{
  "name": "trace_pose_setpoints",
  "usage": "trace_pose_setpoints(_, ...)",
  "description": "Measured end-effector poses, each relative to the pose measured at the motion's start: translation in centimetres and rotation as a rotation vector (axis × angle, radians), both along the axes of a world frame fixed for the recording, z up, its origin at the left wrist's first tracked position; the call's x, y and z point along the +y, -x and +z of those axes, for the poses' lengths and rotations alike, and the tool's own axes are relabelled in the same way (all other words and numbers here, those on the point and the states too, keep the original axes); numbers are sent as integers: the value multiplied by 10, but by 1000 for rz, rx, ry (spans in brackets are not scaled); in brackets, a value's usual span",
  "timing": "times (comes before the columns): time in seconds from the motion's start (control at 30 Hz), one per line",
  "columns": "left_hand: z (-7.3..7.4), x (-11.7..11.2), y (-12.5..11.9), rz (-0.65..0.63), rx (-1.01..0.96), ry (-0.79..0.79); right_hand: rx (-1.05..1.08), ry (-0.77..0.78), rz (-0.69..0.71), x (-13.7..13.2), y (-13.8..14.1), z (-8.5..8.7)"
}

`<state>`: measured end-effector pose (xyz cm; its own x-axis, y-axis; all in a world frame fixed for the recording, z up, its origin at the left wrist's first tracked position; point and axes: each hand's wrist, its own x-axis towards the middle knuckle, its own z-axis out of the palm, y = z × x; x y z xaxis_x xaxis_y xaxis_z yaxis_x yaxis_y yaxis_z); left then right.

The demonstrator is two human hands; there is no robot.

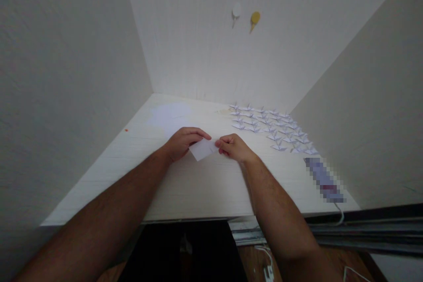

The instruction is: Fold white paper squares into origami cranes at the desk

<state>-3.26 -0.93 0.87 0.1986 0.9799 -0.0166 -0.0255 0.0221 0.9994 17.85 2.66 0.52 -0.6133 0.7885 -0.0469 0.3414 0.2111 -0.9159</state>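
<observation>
A small white sheet of paper (pixel 201 150) is held between my two hands above the middle of the white table. My left hand (pixel 182 142) grips its left side, the fingers bent over the upper edge and the thumb partly hidden. At the right corner of the paper, my right hand (pixel 234 147) pinches with thumb and curled fingers. A faint crease or mark shows near that corner. Loose white paper sheets (pixel 170 114) lie flat beyond my left hand. Several folded white paper cranes (pixel 264 120) stand in rows beyond and to the right of my right hand.
A blurred-out flat object (pixel 324 180) with a white cable (pixel 341 217) lies at the table's right side. Walls enclose the table (pixel 198 194) left, right and behind. A white hook (pixel 236 10) and a yellow hook (pixel 255 18) are on the back wall. A small orange spot (pixel 126 130) marks the left edge.
</observation>
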Motion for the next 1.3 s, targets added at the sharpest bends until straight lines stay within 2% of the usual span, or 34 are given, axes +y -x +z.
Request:
trace_pose_setpoints(0.1, 4, -3, -6, -5, -113, 23, 47, 52, 9, -1, 1, -1)
trace_pose_setpoints(0.2, 1, -2, -8, -21, -116, -32, 54, 96, 17, 0, 3, -3)
trace_pose_setpoints(0.33, -5, 3, -6, 53, -11, -150, 144, -52, -103, 3, 6, 1)
trace_pose_setpoints(0.43, -3, 4, -6, 111, 164, -150, 290, -87, -122, 3, 6, 4)
trace_pose_setpoints(0.53, 1, 1, -9, 115, 281, -85, 212, -102, -135, 2, 7, 3)
trace_pose_setpoints(0.63, 3, 0, -11, 130, 300, -55, 75, -162, -194, 1, 9, -1)
trace_pose_setpoints(0.73, 2, 1, -11, 125, 326, -46, 27, -205, -207, 2, 10, -5)
trace_pose_setpoints(1.03, 4, -1, -11, 94, 412, -49, 42, -265, -180, 0, 9, -4)
trace_pose_setpoints(1.3, 2, 0, -15, 113, 330, -14, 95, -256, -167, -3, 13, -3)
